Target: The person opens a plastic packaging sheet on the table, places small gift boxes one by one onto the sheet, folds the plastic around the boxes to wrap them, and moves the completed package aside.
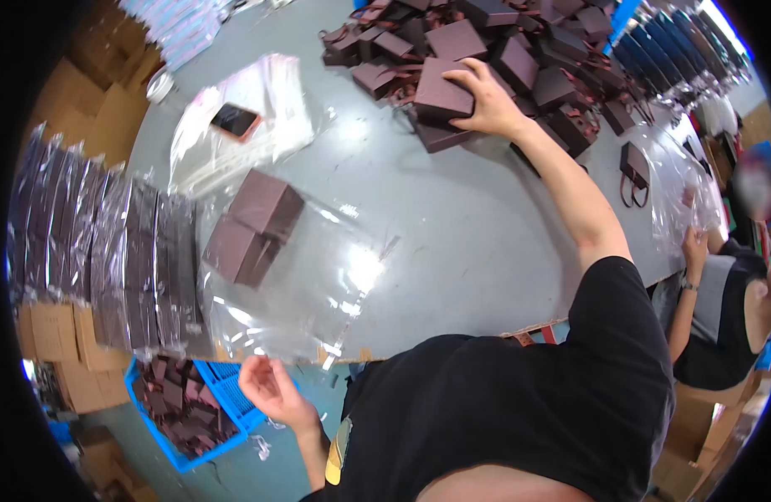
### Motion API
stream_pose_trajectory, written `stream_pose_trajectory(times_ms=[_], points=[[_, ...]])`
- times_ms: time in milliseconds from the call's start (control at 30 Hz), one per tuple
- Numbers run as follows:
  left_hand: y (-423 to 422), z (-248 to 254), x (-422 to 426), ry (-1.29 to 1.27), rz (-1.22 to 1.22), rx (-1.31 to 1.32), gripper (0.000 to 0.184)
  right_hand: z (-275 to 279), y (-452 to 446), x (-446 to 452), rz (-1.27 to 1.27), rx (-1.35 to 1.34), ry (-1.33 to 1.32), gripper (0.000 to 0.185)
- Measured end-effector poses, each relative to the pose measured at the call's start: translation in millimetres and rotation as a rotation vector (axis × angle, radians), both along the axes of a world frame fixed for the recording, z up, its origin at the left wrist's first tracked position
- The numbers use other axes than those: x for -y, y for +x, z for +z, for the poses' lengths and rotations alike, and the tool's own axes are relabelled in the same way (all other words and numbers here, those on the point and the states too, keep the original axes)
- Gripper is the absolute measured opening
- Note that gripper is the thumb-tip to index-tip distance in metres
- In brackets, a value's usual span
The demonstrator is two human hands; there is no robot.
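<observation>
Black shirt (503,393) was nearest, left hand (272,391) half-open beside a clear bag (302,293), right hand (488,102) gripping a brown box (434,99) at the far side of the counter (436,243).

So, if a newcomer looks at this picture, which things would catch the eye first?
Probably the big heap of dark brown boxes at the top of the view, where the right hand grips one box. Next might come the long row of plastic-wrapped boxes at the far left, and the shiny clear plastic bag with two brown boxes on the grey table, just above the left hand in the picture.
</observation>
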State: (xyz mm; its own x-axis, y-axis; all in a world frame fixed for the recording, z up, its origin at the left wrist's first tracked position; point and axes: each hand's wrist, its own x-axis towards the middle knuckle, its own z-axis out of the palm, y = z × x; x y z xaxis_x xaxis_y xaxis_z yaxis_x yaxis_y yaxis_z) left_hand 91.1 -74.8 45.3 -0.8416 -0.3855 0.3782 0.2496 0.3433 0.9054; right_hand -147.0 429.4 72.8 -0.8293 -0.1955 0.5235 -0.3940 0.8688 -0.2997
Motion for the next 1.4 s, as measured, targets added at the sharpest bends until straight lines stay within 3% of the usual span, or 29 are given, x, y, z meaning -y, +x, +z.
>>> stream_pose_trajectory(times_ms=[100,167,267,400,500,667,733,767,967,1133,1300,1400], points=[[0.8,16.7,11.8,-0.503,0.035,-0.061,0.047,21.9,20.2,21.2,-0.035,-0.016,0.116,0.079],[0.9,26.3,14.3,-0.798,0.045,-0.050,0.062,72.6,57.1,42.1,-0.012,0.223,0.241,0.072],[0.2,20.2,5.4,-0.781,-0.035,0.109,0.082,155.2,108.8,83.2,-0.076,0.922,0.665,0.067],[0.8,11.9,2.6,-0.937,-0.017,0.188,0.099,150.3,141.9,143.9,0.174,1.255,1.062,0.068],[7.3,16.6,5.5,-1.026,0.039,0.268,0.082,119.7,141.7,192.1,0.412,1.514,1.194,0.076],[9.5,5.7,26.5,-0.983,0.118,0.042,0.035,108.4,132.6,265.8,0.572,1.168,0.950,0.072],[1.4,9.5,27.0,-0.954,0.145,-0.085,0.018,111.8,126.3,295.8,0.619,1.175,0.877,0.080],[2.5,9.9,25.5,-0.917,0.170,-0.090,0.017,110.0,123.7,305.4,0.688,1.135,0.821,0.070],[4.2,8.2,18.6,-0.816,0.264,-0.202,0.013,87.9,110.8,333.8,0.695,0.955,0.435,0.078],[4.2,6.1,21.0,-0.808,0.256,-0.246,0.014,85.5,119.4,324.6,0.588,0.878,0.282,0.076],[0.8,-0.2,19.5,-0.735,0.229,-0.279,0.017,4.6,157.3,349.0,0.521,0.396,-0.155,0.084],[5.8,-4.7,20.8,-0.687,0.258,-0.279,0.020,-23.9,162.6,365.7,0.481,0.265,-0.240,0.086]])
